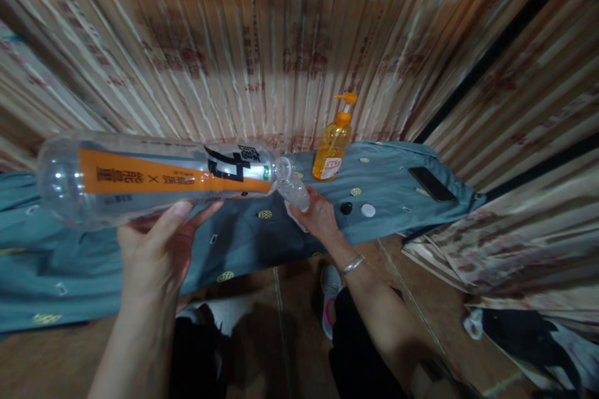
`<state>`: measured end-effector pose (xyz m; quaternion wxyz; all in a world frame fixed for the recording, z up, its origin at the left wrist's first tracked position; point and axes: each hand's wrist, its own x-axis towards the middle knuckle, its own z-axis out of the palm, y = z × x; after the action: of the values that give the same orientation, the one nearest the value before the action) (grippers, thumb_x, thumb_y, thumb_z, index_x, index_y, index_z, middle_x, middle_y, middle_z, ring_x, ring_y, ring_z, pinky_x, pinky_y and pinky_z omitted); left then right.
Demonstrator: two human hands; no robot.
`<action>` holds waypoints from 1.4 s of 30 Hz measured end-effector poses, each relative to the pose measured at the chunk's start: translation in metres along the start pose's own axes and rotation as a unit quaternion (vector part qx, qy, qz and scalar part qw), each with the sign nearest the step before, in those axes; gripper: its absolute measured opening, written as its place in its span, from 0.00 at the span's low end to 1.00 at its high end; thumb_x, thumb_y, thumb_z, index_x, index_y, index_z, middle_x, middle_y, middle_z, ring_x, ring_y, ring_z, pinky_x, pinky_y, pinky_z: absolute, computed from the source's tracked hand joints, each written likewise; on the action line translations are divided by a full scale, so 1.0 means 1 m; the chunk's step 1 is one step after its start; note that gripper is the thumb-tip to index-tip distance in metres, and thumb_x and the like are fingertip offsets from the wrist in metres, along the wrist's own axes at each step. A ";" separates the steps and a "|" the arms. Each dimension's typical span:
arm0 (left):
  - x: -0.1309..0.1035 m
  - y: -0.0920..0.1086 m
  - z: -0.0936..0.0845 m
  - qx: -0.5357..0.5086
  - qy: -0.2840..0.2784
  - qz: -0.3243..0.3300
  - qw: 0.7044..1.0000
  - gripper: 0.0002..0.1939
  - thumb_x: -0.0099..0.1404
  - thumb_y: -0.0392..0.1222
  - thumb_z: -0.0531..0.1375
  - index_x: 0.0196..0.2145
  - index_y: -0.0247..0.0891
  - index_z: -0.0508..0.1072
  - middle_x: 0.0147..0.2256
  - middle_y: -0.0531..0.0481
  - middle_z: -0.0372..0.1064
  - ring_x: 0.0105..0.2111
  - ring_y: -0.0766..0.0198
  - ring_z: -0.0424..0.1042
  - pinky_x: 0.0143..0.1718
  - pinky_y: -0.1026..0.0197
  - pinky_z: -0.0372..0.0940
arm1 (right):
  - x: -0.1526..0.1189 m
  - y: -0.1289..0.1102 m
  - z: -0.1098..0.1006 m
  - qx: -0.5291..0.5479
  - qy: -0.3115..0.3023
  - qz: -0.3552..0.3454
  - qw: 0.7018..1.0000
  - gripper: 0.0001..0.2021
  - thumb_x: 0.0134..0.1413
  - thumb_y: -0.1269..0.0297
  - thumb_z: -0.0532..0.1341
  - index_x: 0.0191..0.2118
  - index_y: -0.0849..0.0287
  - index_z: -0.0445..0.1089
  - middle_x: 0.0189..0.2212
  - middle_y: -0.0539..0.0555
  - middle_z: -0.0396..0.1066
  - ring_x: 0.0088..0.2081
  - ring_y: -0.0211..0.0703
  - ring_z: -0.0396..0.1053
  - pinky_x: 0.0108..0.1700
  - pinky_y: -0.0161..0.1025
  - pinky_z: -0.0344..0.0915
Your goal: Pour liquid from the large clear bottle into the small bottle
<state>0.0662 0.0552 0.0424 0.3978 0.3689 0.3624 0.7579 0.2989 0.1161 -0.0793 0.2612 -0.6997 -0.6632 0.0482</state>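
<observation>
My left hand (156, 246) holds a large clear plastic bottle (154, 177) with an orange label. The bottle lies nearly level, its open mouth pointing right. That mouth meets the mouth of a small clear bottle (296, 190), which my right hand (317, 215) grips, tilted toward the big one. A metal bangle (352, 264) sits on my right wrist. Both hands are above a surface covered with a blue-green patterned cloth (243, 234).
An orange pump bottle (333, 146) stands on the cloth behind my right hand. A black cap (345, 207) and a white cap (367, 210) lie next to it. A dark phone (431, 184) rests farther right. Striped curtains hang behind and at right.
</observation>
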 end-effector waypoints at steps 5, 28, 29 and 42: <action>-0.001 0.001 0.001 -0.006 0.000 0.001 1.000 0.31 0.40 0.39 0.83 0.43 0.52 0.83 0.29 0.60 0.82 0.31 0.60 0.81 0.36 0.51 0.85 | 0.000 -0.001 -0.001 0.004 -0.006 0.002 1.000 0.27 0.60 0.57 0.70 0.60 0.63 0.70 0.49 0.64 0.83 0.50 0.55 0.82 0.53 0.43 0.75; 0.000 0.001 0.001 -0.017 0.004 -0.002 1.000 0.28 0.35 0.42 0.85 0.36 0.50 0.82 0.26 0.63 0.78 0.29 0.66 0.78 0.34 0.51 0.86 | 0.002 -0.001 -0.002 -0.015 -0.001 -0.011 1.000 0.26 0.59 0.56 0.71 0.58 0.62 0.70 0.47 0.62 0.83 0.49 0.52 0.82 0.51 0.40 0.74; 0.000 0.001 0.001 -0.017 0.004 -0.002 1.000 0.27 0.36 0.41 0.84 0.36 0.50 0.82 0.26 0.63 0.78 0.28 0.66 0.78 0.34 0.51 0.86 | 0.002 -0.001 -0.002 -0.013 -0.003 -0.011 1.000 0.26 0.59 0.56 0.71 0.58 0.62 0.70 0.47 0.62 0.83 0.49 0.52 0.82 0.51 0.40 0.73; 0.000 -0.001 -0.001 0.000 0.002 -0.001 1.000 0.26 0.40 0.39 0.81 0.38 0.51 0.82 0.30 0.59 0.81 0.32 0.62 0.81 0.36 0.52 0.86 | 0.002 -0.001 -0.004 -0.005 -0.013 -0.011 1.000 0.24 0.60 0.57 0.70 0.58 0.62 0.71 0.48 0.63 0.83 0.50 0.53 0.82 0.53 0.41 0.74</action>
<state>0.0655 0.0554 0.0412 0.3979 0.3666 0.3638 0.7582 0.2998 0.1167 -0.0745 0.2495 -0.6928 -0.6747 0.0507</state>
